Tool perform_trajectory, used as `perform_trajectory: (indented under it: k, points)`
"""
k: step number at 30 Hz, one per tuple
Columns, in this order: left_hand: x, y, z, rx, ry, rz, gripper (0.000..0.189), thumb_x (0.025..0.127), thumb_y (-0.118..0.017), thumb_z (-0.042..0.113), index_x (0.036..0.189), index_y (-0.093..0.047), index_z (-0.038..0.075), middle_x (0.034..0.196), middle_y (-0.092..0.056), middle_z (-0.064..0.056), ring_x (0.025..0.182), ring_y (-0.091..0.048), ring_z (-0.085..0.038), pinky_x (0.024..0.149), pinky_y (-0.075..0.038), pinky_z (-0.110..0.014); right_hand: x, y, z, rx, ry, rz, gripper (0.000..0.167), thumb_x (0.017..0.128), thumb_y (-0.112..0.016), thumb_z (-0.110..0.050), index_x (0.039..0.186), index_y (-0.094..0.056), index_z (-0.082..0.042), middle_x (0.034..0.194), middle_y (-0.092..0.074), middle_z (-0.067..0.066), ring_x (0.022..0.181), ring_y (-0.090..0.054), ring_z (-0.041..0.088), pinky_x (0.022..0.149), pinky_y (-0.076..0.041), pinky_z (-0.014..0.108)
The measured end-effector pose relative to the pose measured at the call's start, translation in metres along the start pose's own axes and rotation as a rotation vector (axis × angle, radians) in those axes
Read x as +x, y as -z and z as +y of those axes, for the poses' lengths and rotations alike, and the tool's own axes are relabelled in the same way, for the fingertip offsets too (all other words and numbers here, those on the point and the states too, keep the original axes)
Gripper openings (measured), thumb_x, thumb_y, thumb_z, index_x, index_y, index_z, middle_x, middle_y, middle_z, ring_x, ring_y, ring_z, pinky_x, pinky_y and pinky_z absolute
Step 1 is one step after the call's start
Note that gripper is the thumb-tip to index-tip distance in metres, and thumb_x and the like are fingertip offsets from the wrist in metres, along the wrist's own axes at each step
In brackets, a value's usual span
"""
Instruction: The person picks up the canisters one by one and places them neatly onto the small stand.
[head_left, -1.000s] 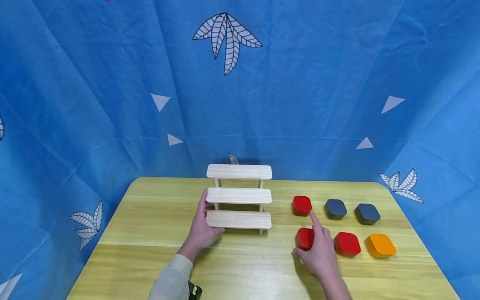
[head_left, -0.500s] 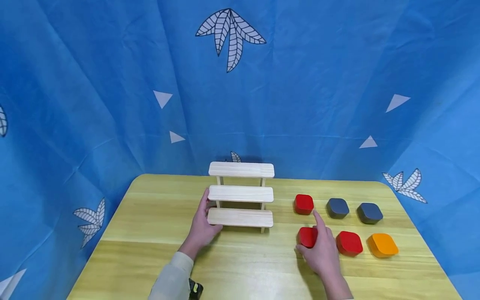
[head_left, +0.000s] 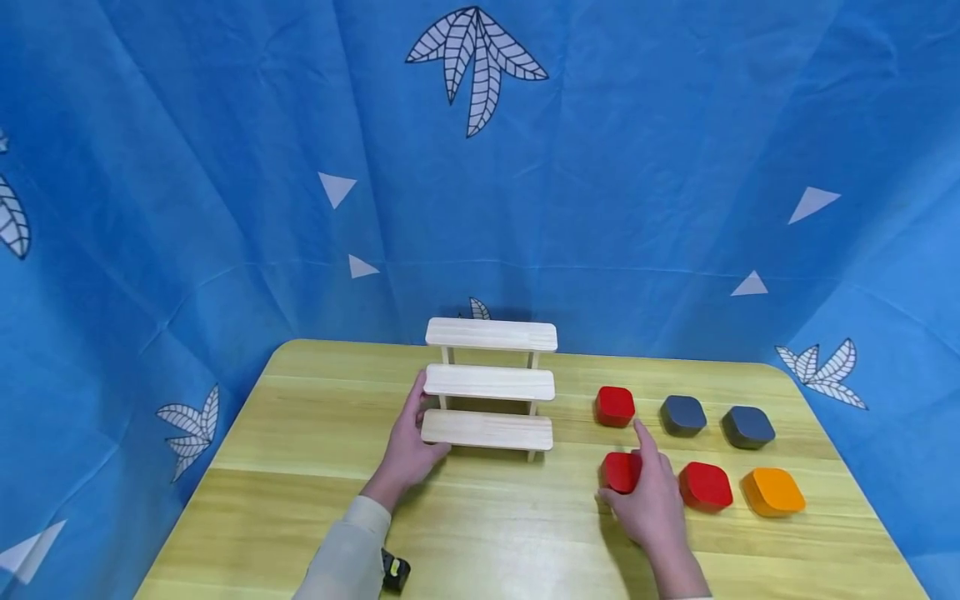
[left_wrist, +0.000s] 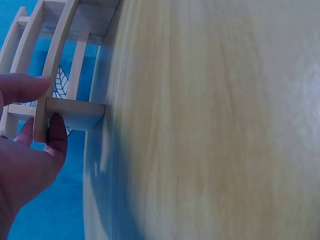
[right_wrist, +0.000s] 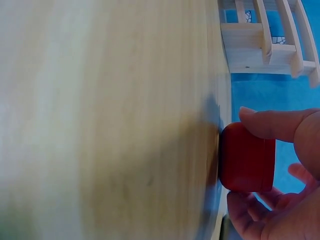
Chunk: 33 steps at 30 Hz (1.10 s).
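Observation:
A three-tier wooden display stand [head_left: 489, 382] sits near the table's back edge. At its left end, my left hand [head_left: 408, 446] grips the side frame; in the left wrist view, the thumb and fingers lie either side of a wooden upright [left_wrist: 59, 55]. My right hand [head_left: 651, 500] holds the front-left red rounded box [right_wrist: 246, 159], thumb on one side and fingers on the opposite side. That box rests on the table, partly covered by the hand in the head view. The right index finger points forward, close to another red box [head_left: 615, 407].
Right of my hand stand a third red box [head_left: 706, 487] and an orange one [head_left: 773, 492]. Two dark grey boxes [head_left: 683, 416] are behind them. A small black object [head_left: 394, 572] lies by the left sleeve. Blue cloth [head_left: 600, 167] hangs behind the wooden table [head_left: 300, 400].
The head view has shifted slightly, so the scene sits a little further right. Both hands keep their places on the stand and the red box.

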<state>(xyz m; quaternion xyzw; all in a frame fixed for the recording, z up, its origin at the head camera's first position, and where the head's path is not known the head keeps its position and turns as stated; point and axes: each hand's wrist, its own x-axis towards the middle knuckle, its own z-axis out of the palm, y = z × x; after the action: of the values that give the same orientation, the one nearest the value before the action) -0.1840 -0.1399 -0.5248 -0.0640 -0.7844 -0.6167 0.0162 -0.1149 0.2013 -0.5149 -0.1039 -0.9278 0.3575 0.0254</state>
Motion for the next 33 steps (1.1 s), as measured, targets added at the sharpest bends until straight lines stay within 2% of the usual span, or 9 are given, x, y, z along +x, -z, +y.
perform_trajectory:
  k: [8, 15, 25, 33]
  points:
    - [0.001, 0.000, 0.001, -0.011, -0.032, 0.012, 0.123, 0.066, -0.070, -0.028, 0.162, -0.014, 0.026, 0.143, -0.044, -0.016, 0.123, -0.049, -0.038, 0.085, -0.055, -0.037, 0.000, 0.001, -0.002, 0.009, -0.004, 0.000, 0.124, 0.063, -0.091, -0.002, 0.160, -0.016, -0.015, 0.132, -0.047, 0.025, 0.121, -0.044, 0.045, 0.093, -0.043, 0.065]
    - [-0.001, 0.001, 0.003, -0.046, -0.012, 0.010, 0.123, 0.066, -0.069, -0.029, 0.162, -0.015, 0.026, 0.143, -0.045, -0.016, 0.122, -0.050, -0.037, 0.083, -0.056, -0.036, 0.000, 0.000, 0.000, 0.014, -0.020, -0.003, 0.121, 0.064, -0.091, -0.003, 0.160, -0.018, -0.016, 0.132, -0.048, 0.024, 0.121, -0.044, 0.044, 0.094, -0.042, 0.065]
    - [-0.001, 0.003, 0.003, -0.086, 0.007, -0.008, 0.121, 0.069, -0.068, -0.029, 0.162, -0.015, 0.027, 0.143, -0.044, -0.017, 0.116, -0.053, -0.037, 0.081, -0.056, -0.035, 0.000, -0.002, -0.003, 0.041, 0.006, 0.066, 0.115, 0.066, -0.091, -0.011, 0.159, -0.023, -0.015, 0.131, -0.052, 0.021, 0.120, -0.047, 0.042, 0.090, -0.046, 0.062]
    - [-0.001, 0.003, 0.001, -0.110, 0.005, -0.015, 0.120, 0.069, -0.067, -0.030, 0.162, -0.015, 0.025, 0.143, -0.045, -0.016, 0.118, -0.053, -0.036, 0.082, -0.055, -0.036, -0.002, 0.004, -0.018, 0.099, 0.043, 0.111, 0.113, 0.066, -0.091, -0.009, 0.158, -0.027, -0.015, 0.132, -0.053, 0.020, 0.116, -0.051, 0.042, 0.088, -0.050, 0.059]
